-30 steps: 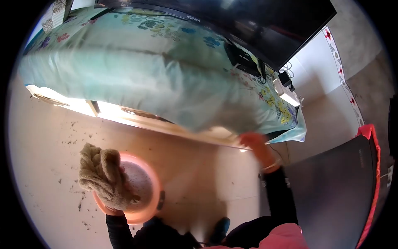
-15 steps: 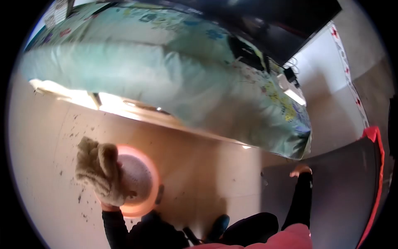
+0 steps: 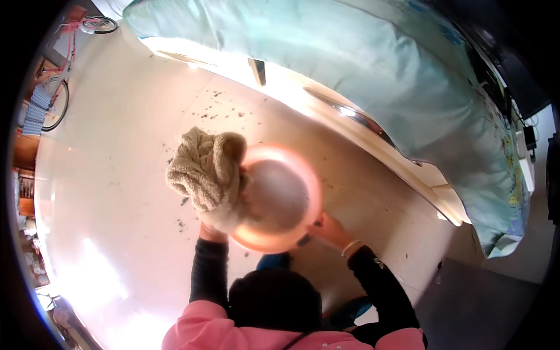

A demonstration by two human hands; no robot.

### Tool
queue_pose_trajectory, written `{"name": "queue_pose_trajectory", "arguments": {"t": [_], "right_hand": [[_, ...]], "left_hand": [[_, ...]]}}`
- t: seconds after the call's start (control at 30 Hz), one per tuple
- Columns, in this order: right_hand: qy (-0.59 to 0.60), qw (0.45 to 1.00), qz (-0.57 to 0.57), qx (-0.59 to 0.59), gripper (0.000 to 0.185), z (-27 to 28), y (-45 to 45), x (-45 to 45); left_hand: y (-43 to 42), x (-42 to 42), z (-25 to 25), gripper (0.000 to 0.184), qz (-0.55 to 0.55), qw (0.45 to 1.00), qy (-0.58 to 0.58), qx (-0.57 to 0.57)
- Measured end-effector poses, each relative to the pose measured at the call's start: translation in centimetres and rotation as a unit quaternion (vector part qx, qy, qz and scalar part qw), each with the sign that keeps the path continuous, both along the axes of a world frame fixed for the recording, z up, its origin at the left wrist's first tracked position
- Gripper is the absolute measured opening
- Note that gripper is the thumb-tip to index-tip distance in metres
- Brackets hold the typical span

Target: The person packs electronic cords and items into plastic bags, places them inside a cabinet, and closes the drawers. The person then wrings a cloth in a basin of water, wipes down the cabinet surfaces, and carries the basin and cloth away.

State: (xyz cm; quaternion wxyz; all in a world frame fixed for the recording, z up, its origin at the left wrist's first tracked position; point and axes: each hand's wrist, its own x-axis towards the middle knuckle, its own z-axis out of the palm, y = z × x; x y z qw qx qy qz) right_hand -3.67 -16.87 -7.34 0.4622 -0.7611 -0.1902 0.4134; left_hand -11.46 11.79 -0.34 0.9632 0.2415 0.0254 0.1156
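A bunched brown towel covers most of my left hand. That hand is closed around the towel, against the left side of a pink-orange basin. Cloudy, greyish water shows inside the basin. My right hand has its fingers closed on the basin's lower right rim, beside a small dark patch. Whether the left hand also grips the rim is hidden by the towel.
Dark crumbs of dirt lie scattered over the pale floor. A low stand draped in a green floral cloth runs along the upper right. A pink bicycle and shelves line the far left. Dark grey furniture is at lower right.
My right hand has come from the dark furniture on the right to the basin's rim. The view has turned left, and the towel stays in my left hand by the basin.
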Motion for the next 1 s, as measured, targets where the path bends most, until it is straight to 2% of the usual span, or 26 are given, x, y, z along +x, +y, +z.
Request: {"name": "queue_pose_trajectory", "arguments": {"t": [0.03,0.07,0.13,0.17,0.2,0.27,0.3,0.33,0.4,0.43,0.47,0.57,0.6,0.67,0.7,0.8,0.83,0.97,1.0], "right_hand": [[0.068,0.991,-0.075,-0.085,0.048,1.1,1.8,0.3],[0.072,0.992,-0.071,-0.077,0.048,-0.1,2.0,0.6],[0.187,0.972,-0.125,0.071,0.048,-3.0,2.0,2.1],[0.246,0.936,-0.195,0.159,0.043,-3.1,2.5,2.3],[0.251,0.935,-0.19,0.163,0.043,-3.6,2.6,2.7],[0.359,0.91,-0.174,0.112,0.039,-4.4,2.6,3.6],[0.363,0.908,-0.161,0.135,0.04,-4.7,2.6,3.7],[0.367,0.907,-0.155,0.135,0.04,-4.4,2.8,3.4],[0.265,0.947,-0.157,0.089,0.039,-4.2,2.7,2.4],[0.27,0.947,-0.152,0.088,0.039,-4.7,2.4,2.2],[0.3,0.931,-0.181,0.108,0.04,-5.4,1.8,1.9],[0.35,0.899,-0.23,0.128,0.042,-2.3,0.8,1.5],[0.361,0.887,-0.255,0.136,0.043,-0.7,0.4,1.5],[0.349,0.901,-0.237,0.105,0.046,2.1,-0.1,1.3],[0.346,0.894,-0.255,0.13,0.045,4.2,0.0,1.0],[0.362,0.879,-0.276,0.145,0.04,9.4,-0.8,0.2],[0.378,0.872,-0.279,0.138,0.036,11.5,-1.1,-0.3],[0.364,0.891,-0.249,0.111,0.021,21.3,-2.8,-2.2],[0.316,0.921,-0.218,0.069,0.018,22.9,-4.1,-3.2]], "left_hand": [[0.2,-0.6,1.0,0.062,0.026,0.93,0.09,0.357],[0.3,-1.2,2.0,0.064,0.046,0.728,0.184,0.659],[0.8,-3.3,0.4,0.064,0.011,0.895,0.182,0.407],[1.1,-4.5,-0.6,0.064,-0.007,0.948,0.174,0.265],[1.2,-5.2,-0.9,0.064,-0.023,0.98,0.161,0.115],[1.1,-5.6,-0.3,0.065,-0.032,0.988,0.147,-0.033],[0.2,-5.5,0.5,0.064,0.016,0.981,0.183,-0.063],[0.1,-5.7,0.3,0.064,0.033,0.979,0.196,-0.045],[0.3,-6.0,-0.3,0.064,0.055,0.975,0.213,-0.025],[0.4,-6.1,-0.5,0.063,0.061,0.975,0.213,-0.03],[0.1,-6.3,-0.1,0.062,0.067,0.973,0.219,-0.034],[-1.7,-6.5,2.6,0.058,0.096,0.977,0.184,-0.054],[-2.5,-7.0,4.1,0.058,0.101,0.975,0.188,-0.056],[-4.3,-8.1,7.7,0.057,0.108,0.955,0.244,-0.13],[-4.9,-8.0,9.5,0.058,0.068,0.976,0.179,-0.101],[-6.3,-11.3,14.6,0.059,0.094,0.958,0.22,-0.158],[-6.9,-11.0,18.1,0.06,0.053,0.97,0.172,-0.163],[-8.1,-17.3,25.7,0.062,0.139,0.94,0.211,-0.228],[-8.3,-19.3,27.3,0.062,0.15,0.939,0.203,-0.233]]}}
